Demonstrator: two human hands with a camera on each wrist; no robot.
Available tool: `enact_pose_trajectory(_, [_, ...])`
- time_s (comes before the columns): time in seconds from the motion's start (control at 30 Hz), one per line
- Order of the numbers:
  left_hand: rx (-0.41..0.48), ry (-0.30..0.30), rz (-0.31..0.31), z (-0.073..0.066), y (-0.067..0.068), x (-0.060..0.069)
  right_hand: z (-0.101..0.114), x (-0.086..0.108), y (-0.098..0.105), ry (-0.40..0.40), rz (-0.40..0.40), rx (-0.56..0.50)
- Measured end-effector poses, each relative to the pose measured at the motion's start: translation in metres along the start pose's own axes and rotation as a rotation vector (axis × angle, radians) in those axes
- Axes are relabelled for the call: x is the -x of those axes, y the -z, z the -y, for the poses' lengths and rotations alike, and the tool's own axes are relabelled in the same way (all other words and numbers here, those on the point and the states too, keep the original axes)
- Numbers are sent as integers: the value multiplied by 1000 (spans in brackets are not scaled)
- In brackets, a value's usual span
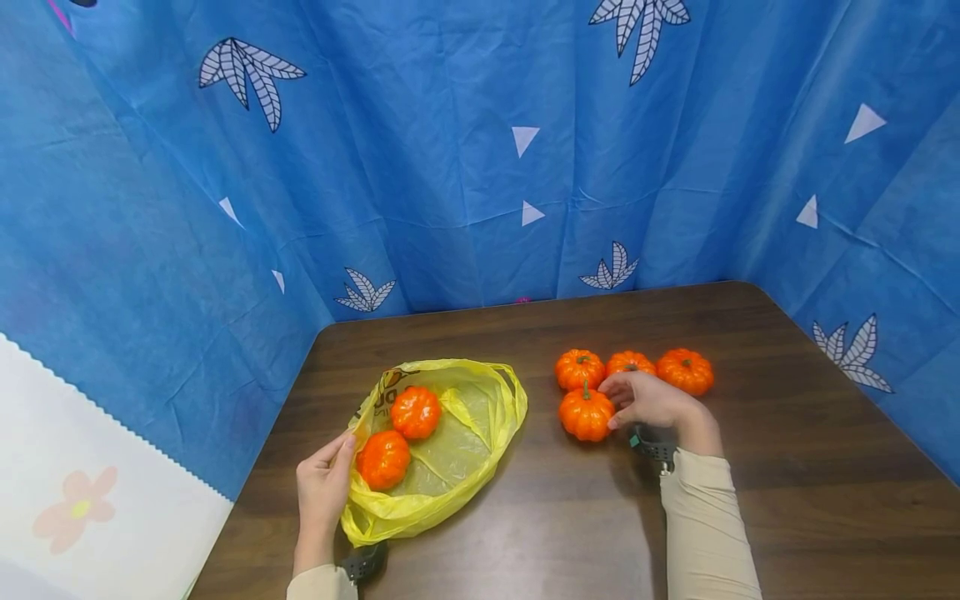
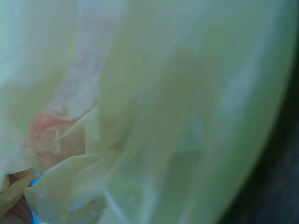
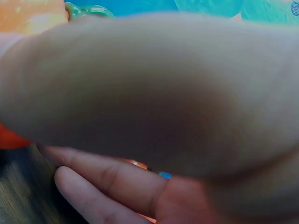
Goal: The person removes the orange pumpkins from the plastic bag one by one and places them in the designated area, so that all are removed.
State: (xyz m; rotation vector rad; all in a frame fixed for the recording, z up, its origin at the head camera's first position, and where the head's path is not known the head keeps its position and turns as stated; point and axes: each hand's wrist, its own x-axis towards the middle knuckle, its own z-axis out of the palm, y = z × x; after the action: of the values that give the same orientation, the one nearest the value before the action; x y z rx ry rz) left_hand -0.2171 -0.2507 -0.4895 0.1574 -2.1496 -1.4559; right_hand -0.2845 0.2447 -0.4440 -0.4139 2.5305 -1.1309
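In the head view my left hand (image 1: 324, 483) pinches the left rim of a yellow plastic bag (image 1: 457, 500). The bag lies with its mouth wide, and two small orange pumpkins, a nearer pumpkin (image 1: 384, 460) and a farther pumpkin (image 1: 416, 412), sit inside. Pale bag film (image 2: 154, 126) fills the left wrist view. My right hand (image 1: 654, 402) is at the right side of a front pumpkin (image 1: 586, 415) with a green stem, its thumb and fingers spread beside it. Blurred thumb skin covers most of the right wrist view, where two fingers (image 3: 107, 182) extend.
Behind the front pumpkin stand a left pumpkin (image 1: 579, 368), a partly hidden middle pumpkin (image 1: 628, 362) and a right pumpkin (image 1: 686, 372). They share a dark wooden table (image 1: 555, 533). A blue patterned curtain (image 1: 465, 167) borders its back and sides.
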Motion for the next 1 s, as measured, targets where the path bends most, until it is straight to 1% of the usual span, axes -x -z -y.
enact_pose_trajectory(0.33, [3,-8,-10,-3,-1,0,2,0,1,-9,11,-17])
enact_pose_trajectory(0.57, [7,-20,5,-4,0,0,3,2,2,17,21,-8])
enact_pose_trajectory(0.7, [-1,-9,2,-4,0,1,3,3,3,-3,3,-8])
enact_pose_trajectory(0.8, [-3,5,-8,-4,0,1,4,4,4,-3,-15,1])
enact_pose_trajectory(1.0, [5,2,-4,-3,0,1,10,7,7,6,-53,-5])
